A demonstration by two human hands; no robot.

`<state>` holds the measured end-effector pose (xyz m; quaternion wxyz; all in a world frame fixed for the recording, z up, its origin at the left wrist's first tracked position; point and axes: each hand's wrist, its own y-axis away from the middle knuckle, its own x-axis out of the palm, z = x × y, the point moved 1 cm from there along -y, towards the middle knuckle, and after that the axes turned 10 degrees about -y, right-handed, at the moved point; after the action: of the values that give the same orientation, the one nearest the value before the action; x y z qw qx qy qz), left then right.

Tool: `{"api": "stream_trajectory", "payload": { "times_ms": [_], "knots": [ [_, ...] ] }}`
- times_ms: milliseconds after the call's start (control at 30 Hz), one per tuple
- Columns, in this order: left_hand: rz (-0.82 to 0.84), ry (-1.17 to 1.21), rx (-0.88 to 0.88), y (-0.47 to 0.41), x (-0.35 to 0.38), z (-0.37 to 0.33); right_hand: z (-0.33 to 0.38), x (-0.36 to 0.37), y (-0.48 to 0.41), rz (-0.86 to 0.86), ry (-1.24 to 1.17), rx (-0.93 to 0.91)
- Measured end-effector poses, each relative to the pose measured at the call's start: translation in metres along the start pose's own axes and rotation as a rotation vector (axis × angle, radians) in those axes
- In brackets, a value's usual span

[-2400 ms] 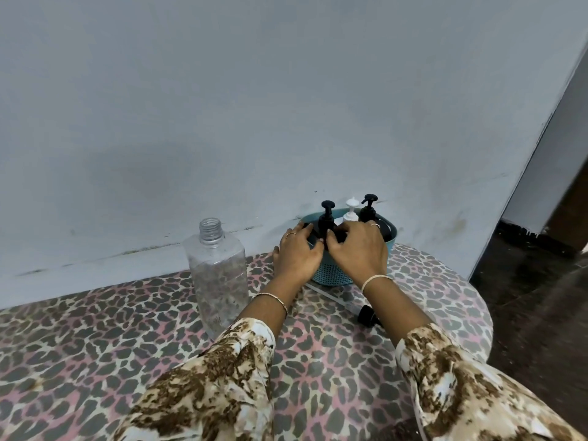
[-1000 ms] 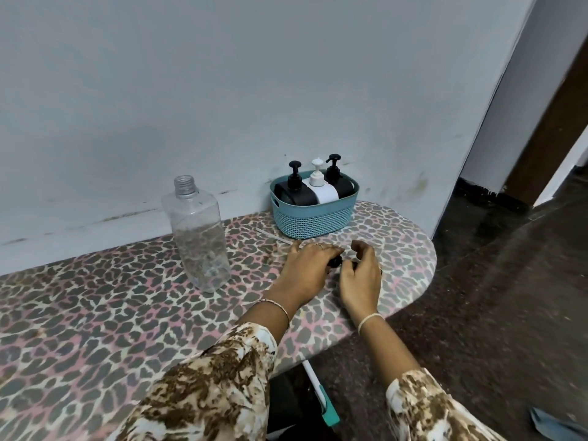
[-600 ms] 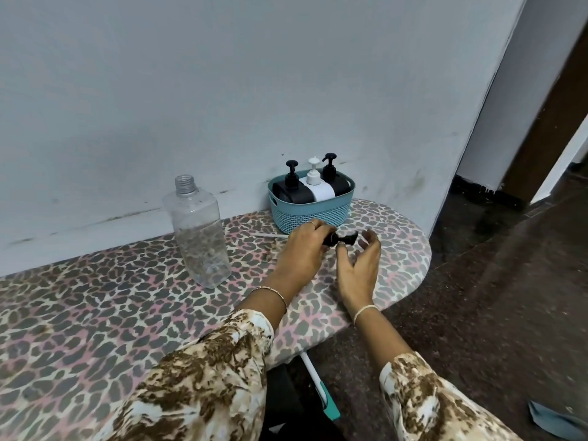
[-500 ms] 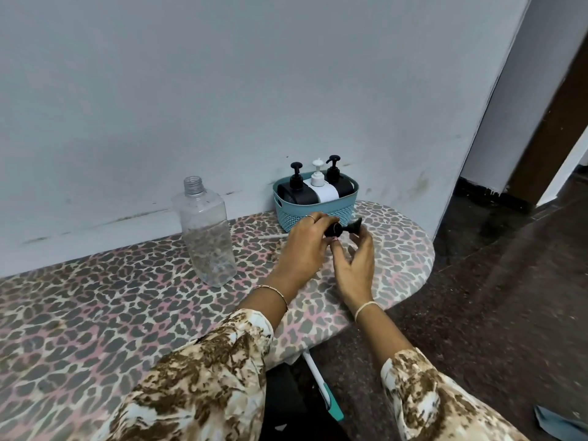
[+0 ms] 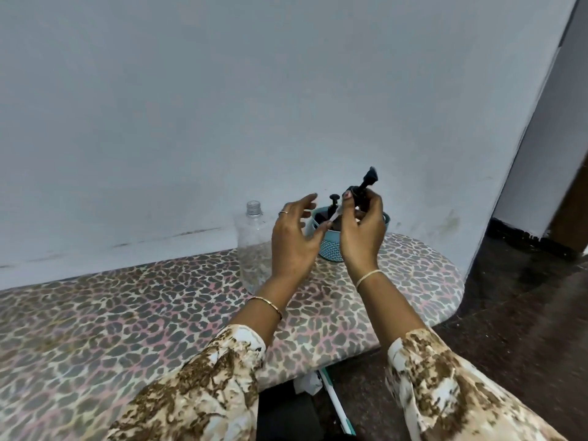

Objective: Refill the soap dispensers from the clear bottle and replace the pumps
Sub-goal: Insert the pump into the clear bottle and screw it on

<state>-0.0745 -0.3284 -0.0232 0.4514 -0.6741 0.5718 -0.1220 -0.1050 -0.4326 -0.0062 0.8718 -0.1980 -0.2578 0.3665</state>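
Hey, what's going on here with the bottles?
A person is working at a leopard-print table. Their right hand holds a black pump up in the air, while the left hand is open beside it. The clear bottle stands uncapped on the table, and a blue basket of dispensers sits behind the hands.

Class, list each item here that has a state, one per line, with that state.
clear bottle: upright, uncapped.
black pump: raised, off any bottle.
right hand: grips the black pump.
left hand: open, fingers spread.
basket: upright on the table, pump-topped dispenser inside.
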Motion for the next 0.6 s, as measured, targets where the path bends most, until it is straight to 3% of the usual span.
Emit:
{"api": "stream_trajectory", "payload": {
  "times_ms": [233, 367, 600],
  "knots": [
    [-0.265, -0.143, -0.204, 0.01, -0.057, 0.039, 0.048, 0.032, -0.015, 0.002, -0.1, -0.123],
    [-0.162, -0.231, -0.371, 0.008, -0.073, 0.063, 0.07, 0.049, -0.02, 0.002, -0.137, -0.189],
    [0.054, -0.289, -0.408, -0.003, -0.081, 0.076, 0.086, 0.077, -0.027, 0.044, -0.152, -0.229]
  ]
}}
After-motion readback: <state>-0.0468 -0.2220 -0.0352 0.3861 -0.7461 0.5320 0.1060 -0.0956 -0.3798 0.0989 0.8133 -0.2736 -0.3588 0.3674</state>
